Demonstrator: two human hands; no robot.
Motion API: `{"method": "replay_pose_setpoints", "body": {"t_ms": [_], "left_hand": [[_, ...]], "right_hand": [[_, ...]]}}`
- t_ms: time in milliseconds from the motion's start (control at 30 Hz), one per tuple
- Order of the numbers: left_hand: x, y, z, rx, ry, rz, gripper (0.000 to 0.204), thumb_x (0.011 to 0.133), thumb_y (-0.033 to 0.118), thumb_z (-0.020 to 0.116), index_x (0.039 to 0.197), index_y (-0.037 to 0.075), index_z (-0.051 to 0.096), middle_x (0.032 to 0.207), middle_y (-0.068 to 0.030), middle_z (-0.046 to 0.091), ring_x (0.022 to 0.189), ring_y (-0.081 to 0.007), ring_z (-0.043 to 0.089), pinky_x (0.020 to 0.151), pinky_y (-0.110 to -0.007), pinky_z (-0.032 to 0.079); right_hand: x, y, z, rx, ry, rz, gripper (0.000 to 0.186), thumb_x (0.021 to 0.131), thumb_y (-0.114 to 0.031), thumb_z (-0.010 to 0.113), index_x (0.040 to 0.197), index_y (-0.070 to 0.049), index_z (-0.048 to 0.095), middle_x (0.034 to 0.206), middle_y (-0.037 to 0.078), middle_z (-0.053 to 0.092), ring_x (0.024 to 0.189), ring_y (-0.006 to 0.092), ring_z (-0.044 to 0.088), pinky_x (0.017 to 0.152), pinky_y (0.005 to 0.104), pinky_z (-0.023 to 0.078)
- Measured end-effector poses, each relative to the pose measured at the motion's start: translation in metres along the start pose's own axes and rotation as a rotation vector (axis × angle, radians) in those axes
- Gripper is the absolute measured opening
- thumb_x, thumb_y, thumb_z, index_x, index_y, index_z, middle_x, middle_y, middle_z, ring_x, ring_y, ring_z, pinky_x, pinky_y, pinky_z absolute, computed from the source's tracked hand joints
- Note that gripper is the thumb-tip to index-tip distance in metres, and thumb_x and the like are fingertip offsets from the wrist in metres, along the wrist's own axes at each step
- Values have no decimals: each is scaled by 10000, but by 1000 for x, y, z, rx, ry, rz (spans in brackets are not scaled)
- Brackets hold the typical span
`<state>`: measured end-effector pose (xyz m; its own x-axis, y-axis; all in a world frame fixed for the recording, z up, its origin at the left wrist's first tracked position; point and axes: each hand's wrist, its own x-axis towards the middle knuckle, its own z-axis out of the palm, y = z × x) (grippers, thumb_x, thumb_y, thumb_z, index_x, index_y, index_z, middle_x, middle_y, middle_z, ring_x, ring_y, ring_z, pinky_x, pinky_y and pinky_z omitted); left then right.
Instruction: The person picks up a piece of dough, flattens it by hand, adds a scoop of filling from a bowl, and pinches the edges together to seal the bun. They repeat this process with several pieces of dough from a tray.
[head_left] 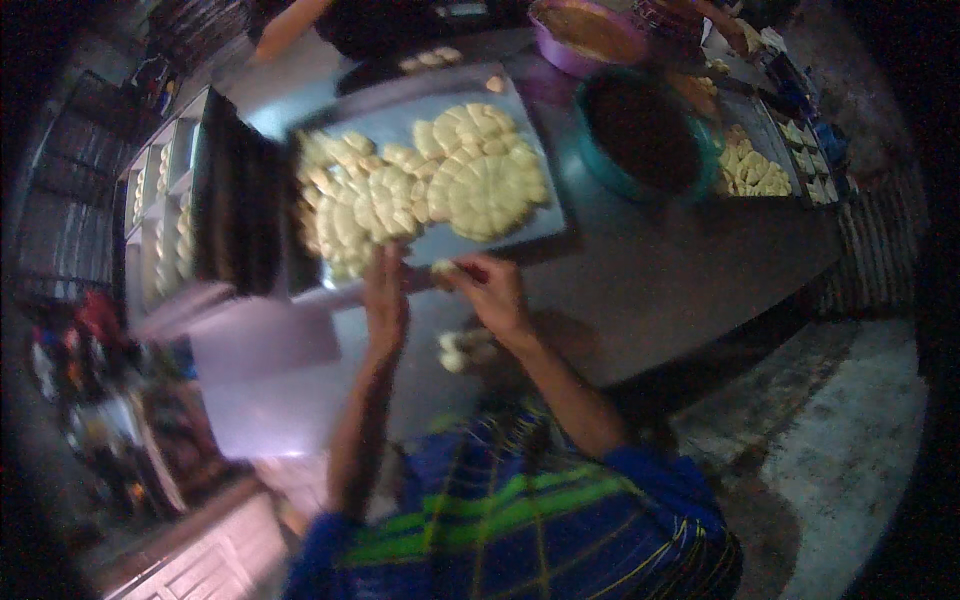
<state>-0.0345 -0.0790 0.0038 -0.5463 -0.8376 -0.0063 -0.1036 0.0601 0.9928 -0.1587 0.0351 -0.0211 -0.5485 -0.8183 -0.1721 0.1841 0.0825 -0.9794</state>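
Left grip [386, 298] straight-fingered, looking empty, right by the near edge of the tray [380, 122]; a careless brush there could dent the dough [375, 200]. Right grip [488, 288] pinching a small piece [443, 268] over the tabletop [690, 270], and a slack pinch could drop it! Blur smears those fingertips; whether the piece touches anything below, can't tell. Farther right, the tub's inside is too dark.

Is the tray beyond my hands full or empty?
Partly full: dough pieces crowd much of the tray, but bare surface shows toward its far side.
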Motion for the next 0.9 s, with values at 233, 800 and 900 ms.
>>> {"method": "replay_pose_setpoints", "body": {"t_ms": [233,800,900], "left_hand": [[-28,47,53,544,42,668,256,982,212,505,1075,15,641,1027,-150,645,988,-338,612,915,-404,453],[-72,-1,85,-276,-428,-187,510,979,500,479,1124,39,642,1079,-125,661,1014,-245,621,779,-340,533],[-81,6,39,-191,-414,-364,341,986,346,572,1092,28,638,1068,-95,659,987,-204,623,815,-324,528]], "right_hand": [[-43,2,3,715,-69,-151,218,964,-243,638,1053,-48,678,1071,51,659,975,148,636,854,318,532],[-49,40,-142,730,154,-183,352,957,-169,617,1289,-61,566,1170,39,642,1037,180,635,889,332,548],[-9,-83,-199,157,287,-248,378,911,-100,664,1280,-33,620,1143,34,678,951,135,653,777,296,539]]}}
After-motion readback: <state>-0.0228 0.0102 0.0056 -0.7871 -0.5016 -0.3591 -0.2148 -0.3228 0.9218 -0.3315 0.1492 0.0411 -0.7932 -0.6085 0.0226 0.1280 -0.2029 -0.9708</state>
